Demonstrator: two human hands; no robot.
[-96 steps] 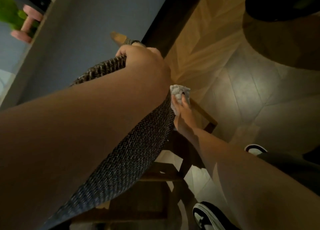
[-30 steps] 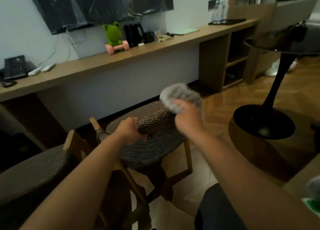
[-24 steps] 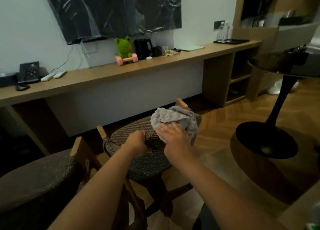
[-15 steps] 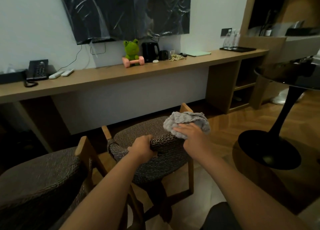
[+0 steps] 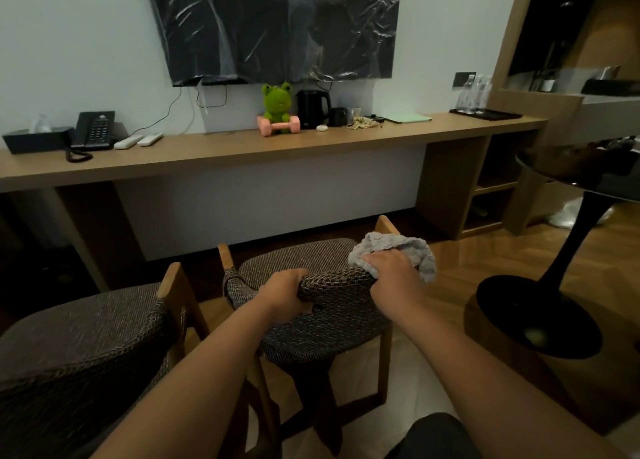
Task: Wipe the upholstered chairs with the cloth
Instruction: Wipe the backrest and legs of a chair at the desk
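Your left hand grips the top edge of the woven chair back, fingers curled over it. Your right hand clutches the grey cloth, bunched against that same edge at its right end.

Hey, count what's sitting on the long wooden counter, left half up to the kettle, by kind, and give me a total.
Tissue box: 1
Desk phone: 1
Remote controls: 2
Green frog plush: 1
Pink dumbbell: 1
Black kettle: 1
Total: 7
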